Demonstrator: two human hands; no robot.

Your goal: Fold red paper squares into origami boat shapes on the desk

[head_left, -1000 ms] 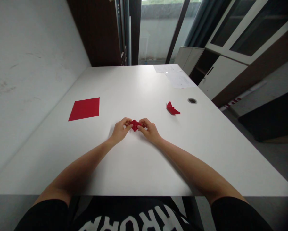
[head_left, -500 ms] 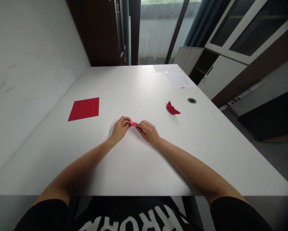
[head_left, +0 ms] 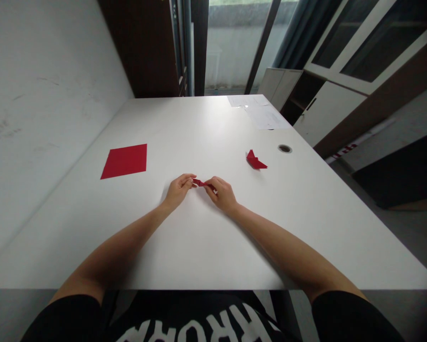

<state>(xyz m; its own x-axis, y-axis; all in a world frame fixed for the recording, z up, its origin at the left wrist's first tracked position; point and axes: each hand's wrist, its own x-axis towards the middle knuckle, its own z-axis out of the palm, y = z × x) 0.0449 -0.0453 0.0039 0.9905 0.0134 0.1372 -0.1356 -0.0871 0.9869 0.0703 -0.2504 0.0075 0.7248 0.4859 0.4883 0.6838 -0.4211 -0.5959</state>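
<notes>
Between my two hands is a small piece of folded red paper, narrow and seen nearly edge-on. My left hand pinches its left end between thumb and fingers. The right end is gripped by the fingertips of my right hand. Fingers cover both ends, so the full shape of the fold is hidden. To the right of my right hand lies a folded red paper figure with pointed tips. A flat red sheet of paper rests to the left, beyond my left hand.
The white table meets a white wall on its left. White papers lie at the far right edge, near a round cable hole. Cabinets stand past the right side.
The folded paper has turned in my fingers, from showing a wider pinkish face to a thin, darker edge. My fingers have shifted slightly; the sheet and the figure stay put.
</notes>
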